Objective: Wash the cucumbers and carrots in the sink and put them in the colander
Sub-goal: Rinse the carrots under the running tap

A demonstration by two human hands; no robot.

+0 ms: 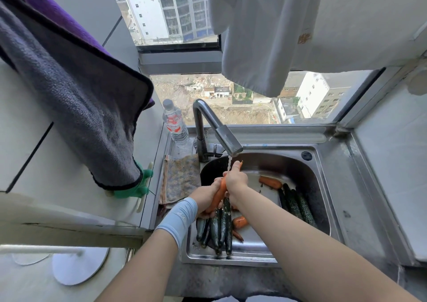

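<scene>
Under the tap (227, 141), both hands grip one carrot (219, 194), left hand (205, 200) steadying, right hand (235, 180) rubbing it where water runs.

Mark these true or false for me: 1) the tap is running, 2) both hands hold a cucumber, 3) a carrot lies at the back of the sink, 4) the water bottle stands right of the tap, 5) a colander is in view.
1) True: water falls from the tap onto the hands.
2) False: the left hand and right hand hold a carrot.
3) True: a loose carrot lies at the back of the sink, beside cucumbers.
4) False: the water bottle stands left of the tap.
5) False: no colander shows.
</scene>
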